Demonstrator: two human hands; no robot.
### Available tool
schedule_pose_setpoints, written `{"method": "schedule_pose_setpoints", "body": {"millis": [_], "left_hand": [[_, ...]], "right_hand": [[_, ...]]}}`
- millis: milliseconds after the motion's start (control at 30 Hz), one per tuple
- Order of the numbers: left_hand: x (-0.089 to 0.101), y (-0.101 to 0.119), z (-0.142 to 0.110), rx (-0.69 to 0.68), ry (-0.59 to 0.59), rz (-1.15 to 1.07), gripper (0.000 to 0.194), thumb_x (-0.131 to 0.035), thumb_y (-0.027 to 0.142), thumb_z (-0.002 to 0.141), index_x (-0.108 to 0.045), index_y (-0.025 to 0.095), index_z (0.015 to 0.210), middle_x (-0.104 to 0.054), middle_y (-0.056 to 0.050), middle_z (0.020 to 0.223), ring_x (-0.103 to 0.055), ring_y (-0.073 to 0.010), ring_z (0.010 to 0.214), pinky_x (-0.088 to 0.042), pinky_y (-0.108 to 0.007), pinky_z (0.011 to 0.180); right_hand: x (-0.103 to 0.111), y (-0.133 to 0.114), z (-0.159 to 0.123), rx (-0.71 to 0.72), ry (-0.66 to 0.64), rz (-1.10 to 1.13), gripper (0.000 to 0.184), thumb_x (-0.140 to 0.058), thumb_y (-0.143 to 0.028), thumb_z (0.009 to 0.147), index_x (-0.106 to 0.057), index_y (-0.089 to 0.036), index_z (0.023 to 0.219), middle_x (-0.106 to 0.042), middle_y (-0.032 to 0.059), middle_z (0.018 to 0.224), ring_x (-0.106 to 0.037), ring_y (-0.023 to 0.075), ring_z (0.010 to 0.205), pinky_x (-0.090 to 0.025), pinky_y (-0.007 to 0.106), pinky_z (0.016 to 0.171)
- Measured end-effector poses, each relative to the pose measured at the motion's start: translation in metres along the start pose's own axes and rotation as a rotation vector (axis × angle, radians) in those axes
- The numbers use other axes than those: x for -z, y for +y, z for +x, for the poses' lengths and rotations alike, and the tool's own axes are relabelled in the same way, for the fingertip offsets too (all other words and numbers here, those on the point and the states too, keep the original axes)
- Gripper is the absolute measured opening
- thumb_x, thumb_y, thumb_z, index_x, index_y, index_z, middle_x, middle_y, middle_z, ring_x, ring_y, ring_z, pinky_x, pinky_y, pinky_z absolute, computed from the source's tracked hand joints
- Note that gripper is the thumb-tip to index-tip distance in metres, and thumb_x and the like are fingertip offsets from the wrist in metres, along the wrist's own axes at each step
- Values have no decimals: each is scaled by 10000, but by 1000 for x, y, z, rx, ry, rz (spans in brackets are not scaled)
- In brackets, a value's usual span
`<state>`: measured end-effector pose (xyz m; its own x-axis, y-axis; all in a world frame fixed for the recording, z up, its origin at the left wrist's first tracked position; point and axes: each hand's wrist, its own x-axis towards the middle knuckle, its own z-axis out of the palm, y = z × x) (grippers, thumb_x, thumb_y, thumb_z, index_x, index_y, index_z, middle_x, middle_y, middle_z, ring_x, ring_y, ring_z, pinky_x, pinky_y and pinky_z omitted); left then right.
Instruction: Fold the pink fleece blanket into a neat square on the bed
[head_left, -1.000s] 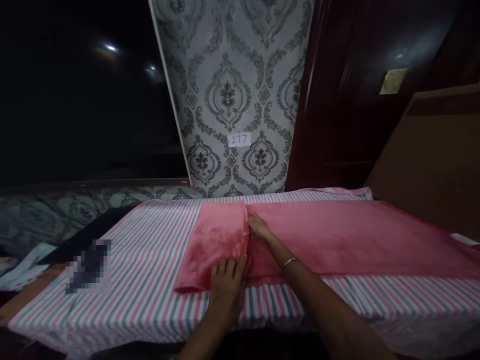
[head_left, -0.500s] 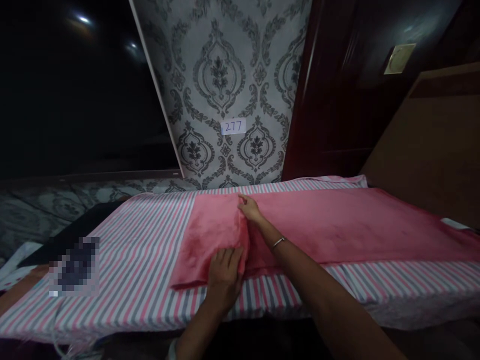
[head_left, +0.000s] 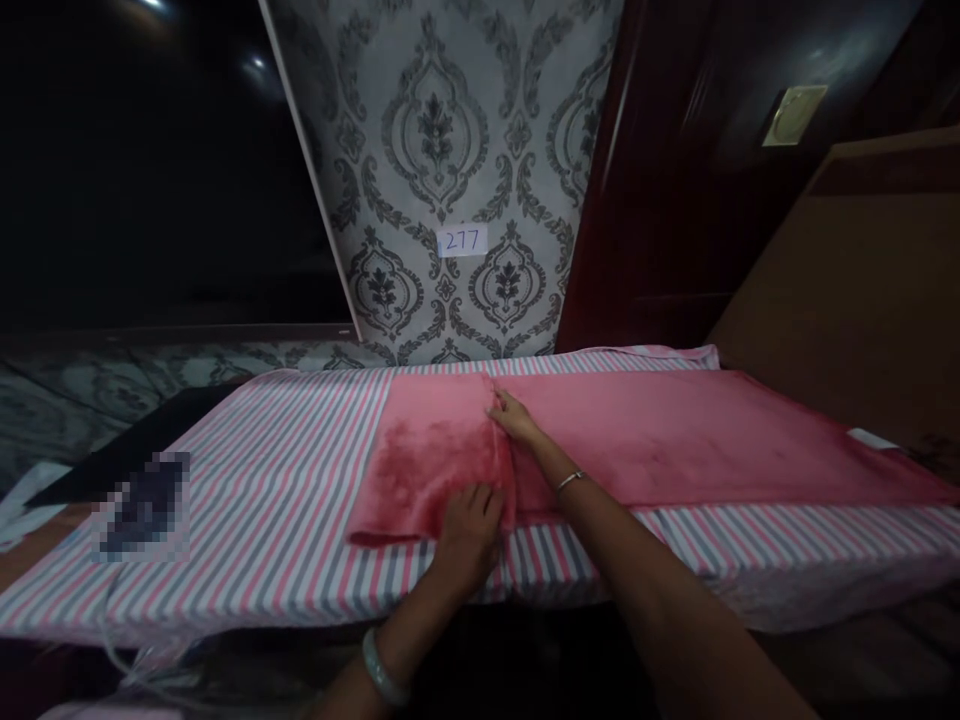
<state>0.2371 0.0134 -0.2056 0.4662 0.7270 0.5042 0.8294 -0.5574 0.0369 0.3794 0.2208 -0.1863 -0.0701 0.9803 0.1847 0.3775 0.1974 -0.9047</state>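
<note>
A long pink towel (head_left: 637, 430) lies across a striped cloth, its left end doubled over into a folded panel (head_left: 431, 405). My right hand (head_left: 516, 415) pinches the far part of the panel's right edge, fingers and thumb together. Nearer to me, my left hand (head_left: 471, 530) has its fingers bent over the near right corner of the same panel, gripping the fabric; its thumb is mostly hidden. Dark brushed marks show on the panel's pile beside my left hand. A white label (head_left: 870, 438) is at the towel's right end.
The striped cloth (head_left: 277, 460) covers the table to its front edge. At the left lie a blurred-out dark object (head_left: 142, 505) and a black flat item (head_left: 142, 450). A large dark screen (head_left: 150, 180) stands behind; a cardboard box (head_left: 862, 270) is at the right.
Both hands have shifted slightly right along with the folded edge. My left hand's fingers have bent more, and darker brushed marks have appeared on the panel.
</note>
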Motion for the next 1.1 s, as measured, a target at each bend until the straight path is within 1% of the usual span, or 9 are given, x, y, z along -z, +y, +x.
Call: {"method": "schedule_pose_setpoints", "body": {"millis": [133, 267, 400, 533, 633, 800, 900, 967, 1100], "left_hand": [[9, -1, 3, 13, 23, -21, 395, -534, 136, 887, -622, 140, 1272, -688, -137, 1113, -625, -279, 1006, -530, -461, 911], [6, -1, 12, 54, 35, -78, 374, -513, 145, 905, -627, 153, 1261, -684, -140, 1142, -623, -284, 1044, -526, -460, 917], [0, 1, 20, 82, -63, -137, 344, -542, 124, 867, -661, 145, 1188, -690, -138, 1119, -625, -295, 1035, -526, -466, 913], [9, -5, 11, 30, -26, -250, 434, -566, 112, 841, -626, 148, 1269, -672, -141, 1203, -607, -282, 1134, -512, -464, 999], [27, -18, -4, -13, 23, -306, 395, -566, 212, 919, -604, 163, 1309, -661, -141, 1253, -598, -276, 1189, -502, -467, 1040], [57, -43, -22, 8, 15, -287, 396, -501, 242, 964, -583, 176, 1346, -662, -134, 1292, -598, -277, 1229, -496, -483, 1068], [61, -58, -23, 54, -10, -263, 394, -436, 234, 992, -583, 157, 1349, -664, -146, 1304, -594, -282, 1249, -489, -504, 1086], [60, -68, -23, 66, -51, -247, 412, -452, 259, 995, -563, 142, 1374, -649, -160, 1336, -584, -291, 1271, -486, -511, 1094], [57, -81, -23, 75, -119, -229, 426, -526, 299, 977, -564, 165, 1379, -638, -155, 1356, -586, -298, 1274, -496, -520, 1083]], "right_hand": [[-1, -13, 7, 21, -6, -23, 654, -601, -72, 764, -601, -165, 1412, -631, 82, 1422, -598, 215, 1290, -434, 347, 1139], [6, -19, 4, 58, 69, -82, 630, -489, -27, 820, -578, -140, 1433, -562, 103, 1496, -521, 187, 1368, -353, 328, 1189], [26, -17, -13, 47, 73, -165, 554, -563, -41, 786, -670, -152, 1319, -684, 112, 1326, -622, 249, 1215, -439, 381, 1116], [51, -13, -56, 52, 96, -234, 410, -561, -127, 846, -715, -165, 1225, -739, 97, 1150, -664, 238, 1035, -490, 362, 1010], [64, -10, -105, 71, 20, -255, 390, -597, -250, 879, -702, -186, 1249, -738, 40, 878, -655, 201, 786, -525, 308, 806], [65, -12, -166, 14, -154, -131, 609, -604, -443, 894, -567, -197, 1449, -622, -24, 639, -582, 188, 589, -472, 290, 607], [58, -15, -172, -68, -228, 17, 738, -641, -371, 830, -478, -177, 1523, -574, -50, 594, -538, 174, 541, -447, 276, 557], [55, -17, -168, -73, -244, 63, 747, -652, -283, 766, -516, -164, 1491, -570, -56, 613, -520, 155, 551, -440, 261, 563], [53, -20, -160, -73, -272, 5, 509, -608, -305, 800, -699, -161, 1280, -559, -43, 621, -495, 138, 551, -417, 252, 550]]}}
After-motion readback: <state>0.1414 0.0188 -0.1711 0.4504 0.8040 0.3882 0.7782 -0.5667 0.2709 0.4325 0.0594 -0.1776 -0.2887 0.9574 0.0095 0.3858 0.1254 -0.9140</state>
